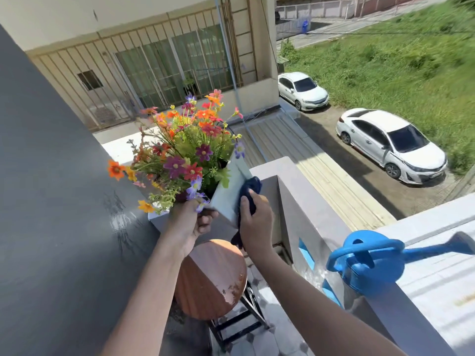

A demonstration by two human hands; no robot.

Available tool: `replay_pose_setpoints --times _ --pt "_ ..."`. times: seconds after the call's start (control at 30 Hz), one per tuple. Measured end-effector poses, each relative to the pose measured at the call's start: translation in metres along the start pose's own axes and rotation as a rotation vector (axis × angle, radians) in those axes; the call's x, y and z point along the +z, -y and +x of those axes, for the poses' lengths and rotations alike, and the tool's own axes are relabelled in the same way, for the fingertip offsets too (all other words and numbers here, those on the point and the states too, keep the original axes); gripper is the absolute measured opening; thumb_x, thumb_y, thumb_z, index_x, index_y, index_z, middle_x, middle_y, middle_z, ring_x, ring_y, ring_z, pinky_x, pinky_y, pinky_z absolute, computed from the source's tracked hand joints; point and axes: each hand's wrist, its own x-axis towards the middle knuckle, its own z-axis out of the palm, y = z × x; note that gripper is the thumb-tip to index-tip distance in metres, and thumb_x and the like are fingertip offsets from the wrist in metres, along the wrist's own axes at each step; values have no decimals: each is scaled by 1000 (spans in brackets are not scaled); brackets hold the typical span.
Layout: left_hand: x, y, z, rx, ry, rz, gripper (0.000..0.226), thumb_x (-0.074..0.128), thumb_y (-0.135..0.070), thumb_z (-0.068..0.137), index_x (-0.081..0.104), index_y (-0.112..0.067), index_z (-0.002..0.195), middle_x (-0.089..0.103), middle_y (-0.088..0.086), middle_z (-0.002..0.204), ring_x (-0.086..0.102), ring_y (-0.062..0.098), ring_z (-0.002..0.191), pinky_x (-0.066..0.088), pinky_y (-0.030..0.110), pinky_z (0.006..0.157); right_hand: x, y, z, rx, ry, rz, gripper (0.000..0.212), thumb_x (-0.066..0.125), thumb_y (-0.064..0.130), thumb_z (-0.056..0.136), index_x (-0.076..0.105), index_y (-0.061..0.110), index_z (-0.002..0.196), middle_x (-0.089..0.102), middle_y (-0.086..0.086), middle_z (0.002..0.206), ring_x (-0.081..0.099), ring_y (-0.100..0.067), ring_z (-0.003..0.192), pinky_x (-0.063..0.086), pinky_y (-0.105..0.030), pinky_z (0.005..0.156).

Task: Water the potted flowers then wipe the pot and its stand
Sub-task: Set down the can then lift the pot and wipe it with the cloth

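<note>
A square white pot (227, 194) full of colourful flowers (185, 147) is lifted and tilted above a round wooden stool (210, 278) with black metal legs. My left hand (191, 222) grips the pot at its near corner, partly hidden by blossoms. My right hand (257, 222) presses a dark blue cloth (250, 191) against the pot's right side wall. Wet patches and worn spots mark the stool's right edge. A blue watering can (372, 260) sits on the balcony ledge to the right, spout pointing right.
A dark grey wall (51, 201) rises close on the left. The grey balcony parapet (308, 217) runs along the right, with a drop beyond it to a corrugated roof, two white cars and grass. The floor under the stool is tiled.
</note>
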Motion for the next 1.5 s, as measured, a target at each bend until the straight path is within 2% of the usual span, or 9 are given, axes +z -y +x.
replay_pose_setpoints --times 0.1,0.27,0.43,0.63,0.7,0.87,1.13,1.37,1.5 --pt "6 3 -5 36 -60 132 27 36 -7 94 52 -8 73 61 10 52 38 9 32 26 19 40 2 22 2 -78 -79 74 25 58 9 98 67 3 120 61 3 102 58 -12 100 35 -2 86" --pt "7 8 -8 53 -59 220 13 43 -16 88 50 -14 77 62 7 49 37 12 35 22 26 51 2 42 17 -149 -77 130 26 56 11 99 67 1 120 66 -1 103 60 -13 101 42 -13 88" --pt "-8 4 -8 44 15 255 35 41 -17 88 58 -12 58 58 12 51 35 10 31 23 22 48 -13 49 50 -157 -99 72 19 53 8 98 71 5 103 62 4 92 56 -15 94 41 -24 84" --pt "-37 -6 -4 153 31 377 35 32 -8 91 46 -6 59 50 13 41 28 11 26 20 15 38 -42 61 83 214 415 43 16 44 16 79 54 3 82 41 -8 66 39 -16 72 34 -36 66" --pt "-40 -9 -4 187 50 394 27 35 -22 81 43 -5 61 48 12 41 30 10 24 20 12 37 -47 62 87 350 508 135 3 53 11 80 54 12 79 46 2 54 46 -9 59 38 -30 58" --pt "-50 -11 0 174 107 429 19 37 -19 65 45 -6 54 48 15 46 35 9 23 20 11 37 -53 49 88 526 531 300 33 64 30 93 47 17 68 43 -4 62 43 -15 56 35 -30 58" --pt "-62 5 27 219 -32 426 25 42 -23 86 57 -8 73 51 10 55 42 11 33 24 13 40 -42 46 76 437 321 219 62 74 19 88 26 23 48 24 12 37 19 -6 33 20 -16 34" --pt "-37 10 5 98 -305 309 62 33 -38 97 67 -13 51 57 25 64 36 24 42 22 22 42 -24 39 62 274 27 130 45 77 21 72 37 17 53 30 -3 54 24 -17 57 23 -33 53" --pt "0 24 -19 -20 -151 281 47 43 -48 95 63 -10 79 61 16 51 36 17 36 21 16 37 -19 41 54 158 -13 3 38 75 21 76 46 10 54 36 4 47 31 -14 49 27 -29 53"
